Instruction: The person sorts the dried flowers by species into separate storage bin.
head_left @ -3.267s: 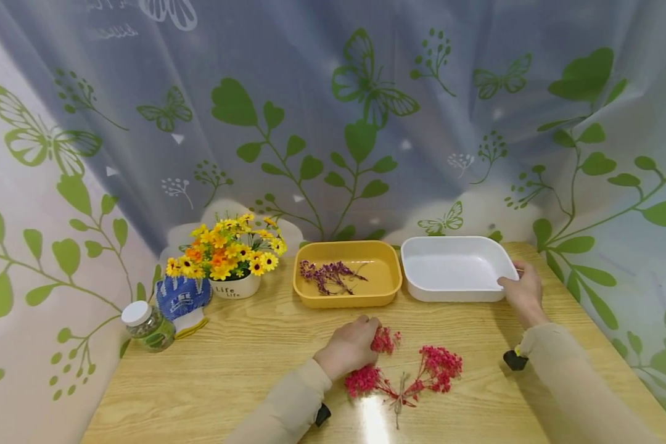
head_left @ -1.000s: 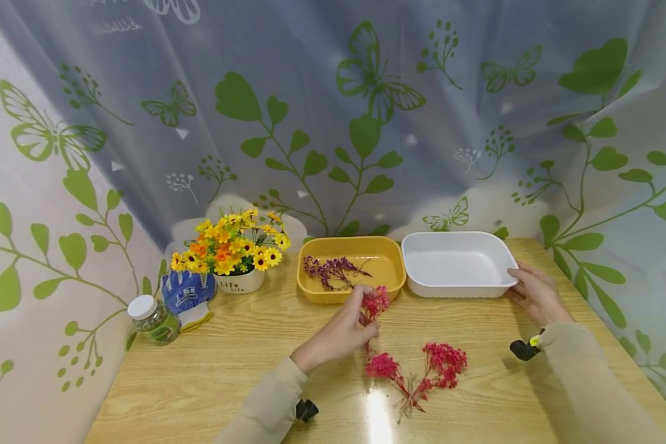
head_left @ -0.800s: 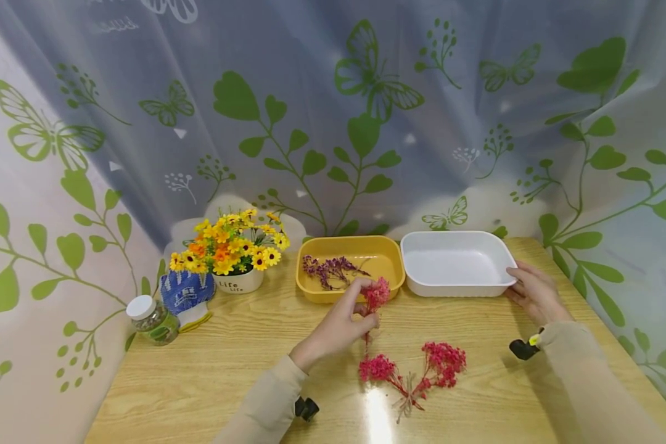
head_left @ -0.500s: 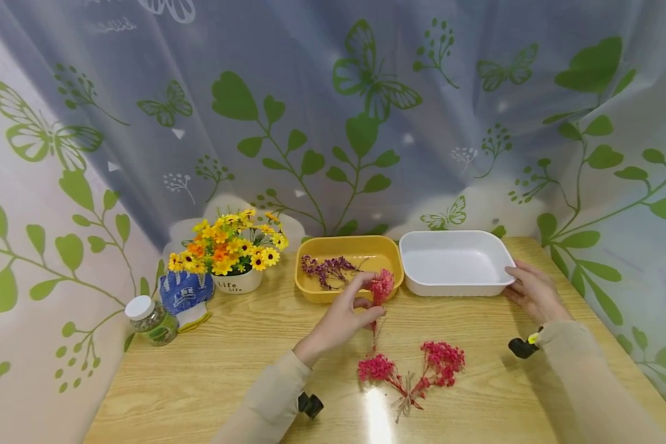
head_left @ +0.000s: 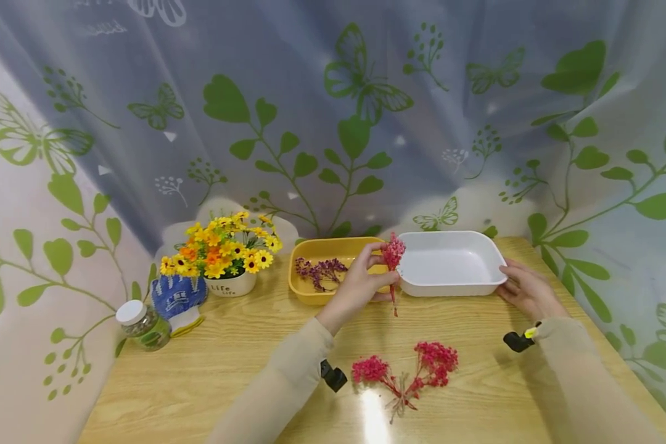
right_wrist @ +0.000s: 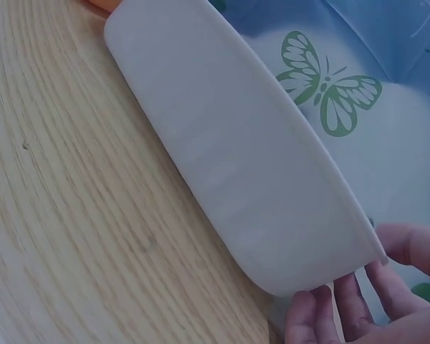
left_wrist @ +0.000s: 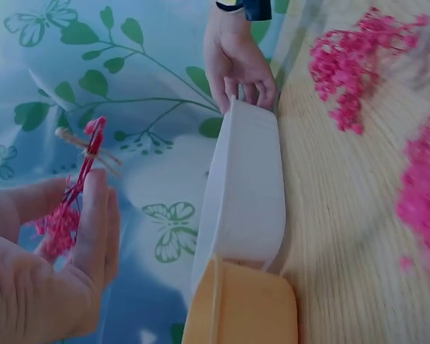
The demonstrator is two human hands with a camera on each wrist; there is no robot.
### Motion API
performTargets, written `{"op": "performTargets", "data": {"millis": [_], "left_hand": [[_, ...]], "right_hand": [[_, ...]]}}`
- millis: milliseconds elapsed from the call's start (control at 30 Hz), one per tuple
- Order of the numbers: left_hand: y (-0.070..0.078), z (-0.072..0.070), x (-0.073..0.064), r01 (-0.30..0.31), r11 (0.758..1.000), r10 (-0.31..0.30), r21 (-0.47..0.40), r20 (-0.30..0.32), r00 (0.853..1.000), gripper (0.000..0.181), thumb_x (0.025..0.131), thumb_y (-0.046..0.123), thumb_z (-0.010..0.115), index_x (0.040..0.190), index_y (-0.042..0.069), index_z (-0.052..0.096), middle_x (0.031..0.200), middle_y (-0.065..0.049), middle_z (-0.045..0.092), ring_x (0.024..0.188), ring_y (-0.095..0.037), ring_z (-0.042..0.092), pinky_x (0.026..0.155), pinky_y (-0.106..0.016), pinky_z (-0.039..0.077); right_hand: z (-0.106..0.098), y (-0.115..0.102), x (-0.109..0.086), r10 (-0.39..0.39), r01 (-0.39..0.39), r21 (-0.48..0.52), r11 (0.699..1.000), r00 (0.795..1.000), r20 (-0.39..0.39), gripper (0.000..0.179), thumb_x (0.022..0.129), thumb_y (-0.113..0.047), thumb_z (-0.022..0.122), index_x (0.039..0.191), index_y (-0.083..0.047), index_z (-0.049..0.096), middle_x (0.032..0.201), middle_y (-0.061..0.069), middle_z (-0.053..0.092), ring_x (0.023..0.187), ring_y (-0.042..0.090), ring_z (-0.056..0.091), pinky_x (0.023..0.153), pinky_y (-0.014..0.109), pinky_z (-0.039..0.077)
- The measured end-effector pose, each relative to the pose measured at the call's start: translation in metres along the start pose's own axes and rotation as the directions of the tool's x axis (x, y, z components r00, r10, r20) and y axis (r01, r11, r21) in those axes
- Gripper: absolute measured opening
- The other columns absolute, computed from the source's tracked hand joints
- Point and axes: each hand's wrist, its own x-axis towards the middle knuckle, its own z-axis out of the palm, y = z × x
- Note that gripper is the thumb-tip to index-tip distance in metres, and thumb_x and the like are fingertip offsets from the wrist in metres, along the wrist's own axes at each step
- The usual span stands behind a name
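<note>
My left hand (head_left: 357, 288) pinches a small bunch of pink-red dried flowers (head_left: 394, 251) above the table, over the gap between two trays. Its blossoms point up in the head view, and twine shows round the stems in the left wrist view. My right hand (head_left: 533, 292) grips the right end of a white tray (head_left: 455, 288), thumb at the rim and fingers against the outer wall in the right wrist view. Purple dried flowers (head_left: 323, 271) lie in the yellow tray (head_left: 311, 299), partly hidden by my left hand. More pink-red flowers (head_left: 437, 357), tied with twine, lie nearer me on the table.
A pot of yellow and orange flowers (head_left: 230, 285) stands left of the yellow tray. Beside it are a blue and white glove (head_left: 179, 302) and a lidded jar (head_left: 144, 325). A patterned curtain (head_left: 288, 185) rises behind the table (head_left: 200, 376).
My left hand has lifted the small bunch off the table, apart from the other red flowers, and carried it up and right towards the white tray. My right hand stays at the white tray's end.
</note>
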Motion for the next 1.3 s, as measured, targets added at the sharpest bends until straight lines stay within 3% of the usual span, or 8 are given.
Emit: {"op": "performTargets", "data": {"millis": [133,333,567,733,1000,1300], "left_hand": [[0.003,0.008,0.017,0.046,0.996,-0.050,-0.080,-0.058,0.997,0.061,0.102,0.009,0.069,0.155,0.026,0.044,0.135,-0.013,0.059,0.095,-0.021,0.073,0.069,-0.030,0.067],[0.000,0.015,0.041,0.090,0.989,-0.100,-0.115,-0.087,0.991,0.066,0.099,0.005,0.072,0.156,0.022,0.043,0.136,-0.014,0.057,0.095,-0.019,0.073,0.072,-0.029,0.067],[-0.004,0.025,0.065,0.118,0.981,-0.138,-0.156,-0.126,0.982,0.065,0.097,0.002,0.072,0.154,0.022,0.047,0.119,-0.011,0.059,0.090,-0.018,0.073,0.069,-0.025,0.066],[-0.004,0.031,0.079,0.132,0.977,-0.154,-0.169,-0.123,0.980,0.067,0.097,0.001,0.072,0.156,0.019,0.046,0.119,-0.011,0.056,0.088,-0.017,0.073,0.072,-0.025,0.066],[-0.013,0.032,0.100,0.147,0.983,-0.164,-0.106,-0.185,0.969,0.067,0.093,-0.003,0.074,0.153,0.015,0.050,0.136,-0.022,0.052,0.092,-0.022,0.072,0.077,-0.035,0.068],[-0.018,0.032,0.115,0.201,0.962,-0.232,-0.186,-0.167,0.958,0.066,0.095,0.002,0.075,0.154,0.017,0.048,0.130,-0.017,0.060,0.080,-0.017,0.072,0.079,-0.033,0.066]], "right_hand": [[-0.003,-0.001,0.000,-0.002,0.002,-0.015,1.000,1.000,0.007,0.029,0.106,-0.006,0.060,0.098,-0.026,0.079,0.096,-0.010,0.076,0.094,0.008,0.072,0.084,0.028,0.059],[-0.003,-0.002,-0.003,-0.017,0.018,-0.070,0.997,1.000,0.021,0.028,0.105,-0.006,0.061,0.100,-0.029,0.076,0.097,-0.012,0.076,0.093,0.007,0.072,0.084,0.027,0.060],[-0.004,0.005,-0.003,-0.122,0.122,-0.216,0.969,0.992,0.014,0.029,0.106,-0.007,0.062,0.127,-0.027,0.062,0.098,-0.015,0.077,0.092,0.005,0.074,0.083,0.025,0.063],[-0.006,0.007,-0.001,-0.152,0.149,-0.230,0.962,0.988,0.005,0.037,0.105,-0.007,0.062,0.138,-0.023,0.055,0.098,-0.016,0.076,0.092,0.005,0.074,0.083,0.025,0.064],[-0.003,0.009,0.001,-0.162,0.157,-0.257,0.954,0.987,-0.001,0.033,0.105,-0.006,0.063,0.133,-0.024,0.058,0.098,-0.017,0.075,0.092,0.004,0.073,0.083,0.025,0.063],[-0.005,0.008,0.001,-0.174,0.163,-0.270,0.949,0.985,-0.015,0.032,0.104,-0.007,0.064,0.131,-0.024,0.059,0.099,-0.020,0.074,0.092,0.002,0.072,0.084,0.023,0.061]]}}
